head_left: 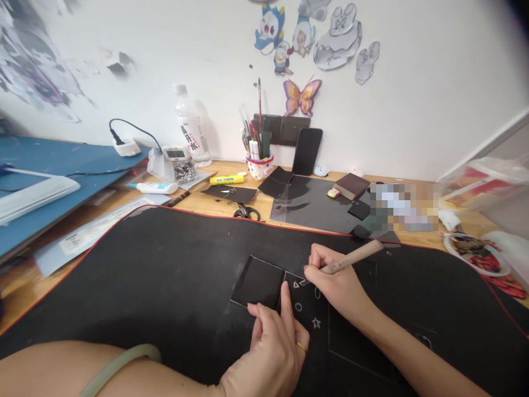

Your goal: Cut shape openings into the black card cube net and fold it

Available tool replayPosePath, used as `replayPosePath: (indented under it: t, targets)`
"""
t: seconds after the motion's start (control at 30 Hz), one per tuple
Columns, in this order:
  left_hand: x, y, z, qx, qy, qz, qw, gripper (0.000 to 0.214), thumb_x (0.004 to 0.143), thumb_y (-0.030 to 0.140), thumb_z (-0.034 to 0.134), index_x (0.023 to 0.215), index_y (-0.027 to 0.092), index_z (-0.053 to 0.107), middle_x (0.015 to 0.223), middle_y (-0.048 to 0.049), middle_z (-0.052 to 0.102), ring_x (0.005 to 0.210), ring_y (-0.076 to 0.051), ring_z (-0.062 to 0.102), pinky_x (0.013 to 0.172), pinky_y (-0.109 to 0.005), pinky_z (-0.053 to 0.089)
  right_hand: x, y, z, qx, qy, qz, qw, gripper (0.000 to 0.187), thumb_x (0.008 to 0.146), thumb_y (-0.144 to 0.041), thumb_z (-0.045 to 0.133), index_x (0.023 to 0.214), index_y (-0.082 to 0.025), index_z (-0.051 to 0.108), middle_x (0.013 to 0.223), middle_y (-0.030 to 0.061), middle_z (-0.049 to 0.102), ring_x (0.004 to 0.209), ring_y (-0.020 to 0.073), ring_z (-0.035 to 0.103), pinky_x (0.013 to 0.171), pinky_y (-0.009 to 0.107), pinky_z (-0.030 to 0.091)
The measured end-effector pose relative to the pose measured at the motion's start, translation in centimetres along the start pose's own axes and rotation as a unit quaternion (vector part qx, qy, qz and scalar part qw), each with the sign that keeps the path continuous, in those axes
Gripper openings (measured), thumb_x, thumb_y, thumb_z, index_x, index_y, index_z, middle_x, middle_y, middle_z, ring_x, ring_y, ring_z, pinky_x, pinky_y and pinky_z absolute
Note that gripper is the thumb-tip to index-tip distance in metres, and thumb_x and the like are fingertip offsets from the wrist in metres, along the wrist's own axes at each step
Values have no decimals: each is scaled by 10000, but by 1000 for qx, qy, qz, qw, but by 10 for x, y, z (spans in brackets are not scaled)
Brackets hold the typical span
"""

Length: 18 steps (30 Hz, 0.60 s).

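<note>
My right hand (336,284) is closed around a beige pen (353,257), its tip touching a black card (303,306) beside a small white triangle. A drawn hexagon, an oval and a star show on that card too. My left hand (275,344) lies on the card's lower left, index finger stretched up along the edge, pressing it flat. A ring sits on one finger and a pale green bangle (122,361) on the wrist. Another black square (258,281) lies just left of the card. Everything rests on a large black mat (144,275).
Scissors (247,212), a yellow glue stick (226,179), more black sheets (314,204) and a pen cup (259,164) lie behind the mat. A water bottle (190,129), a phone (308,150) against the wall, and a plate (475,252) at right. A blue board (53,160) at left.
</note>
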<state>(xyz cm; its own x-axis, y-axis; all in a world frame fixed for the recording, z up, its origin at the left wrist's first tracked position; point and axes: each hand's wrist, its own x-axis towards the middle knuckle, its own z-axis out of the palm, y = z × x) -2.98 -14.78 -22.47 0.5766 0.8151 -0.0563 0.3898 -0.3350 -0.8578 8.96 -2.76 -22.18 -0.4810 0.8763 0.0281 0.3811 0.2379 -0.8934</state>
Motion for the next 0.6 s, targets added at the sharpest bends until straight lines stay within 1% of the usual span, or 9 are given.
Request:
replayPosePath:
  t: [0.07,0.2,0.27,0.33,0.43,0.6]
  targets:
    - [-1,-1,1,1,2,4,1000,260,742,185,566,982,156,472,1184,-167,542,659,-178,628,562,-330,500,0,0,0,-1,6,2,1000,252,646,-79,442,536,-206,254,496,-74,285,476,80,260,450,224,226]
    - [-1,1,3,0,21,19,1000,245,744,185,564,966,145,469,1174,-176,547,680,-179,629,576,-325,497,0,0,1,-31,-8,-16,999,250,650,-82,442,533,-207,259,500,-71,278,481,86,270,451,229,223]
    - [-1,3,3,8,8,15,1000,241,756,202,547,974,149,462,1186,-180,537,706,-189,632,592,-344,502,0,0,1,-43,-13,-19,999,248,652,-85,438,530,-207,260,497,-69,282,480,88,279,452,232,223]
    - [-1,3,1,19,-12,8,1000,245,761,210,533,985,158,449,1204,-180,522,687,-186,631,590,-357,505,0,-1,2,-54,-14,-18,998,249,647,-85,436,526,-207,255,491,-68,283,477,89,276,450,234,219]
    - [-1,1,-1,32,-19,16,999,252,764,204,513,1001,164,436,1213,-175,515,658,-171,626,579,-349,503,1,-1,2,-68,-14,-20,997,254,636,-80,433,523,-206,244,485,-68,284,475,87,270,454,236,218]
    - [0,-2,-3,22,-36,25,999,239,773,184,497,1006,171,439,1229,-160,506,676,-166,626,568,-337,509,2,0,1,-75,-15,-21,997,261,631,-79,432,519,-207,233,478,-71,277,467,85,265,449,239,211]
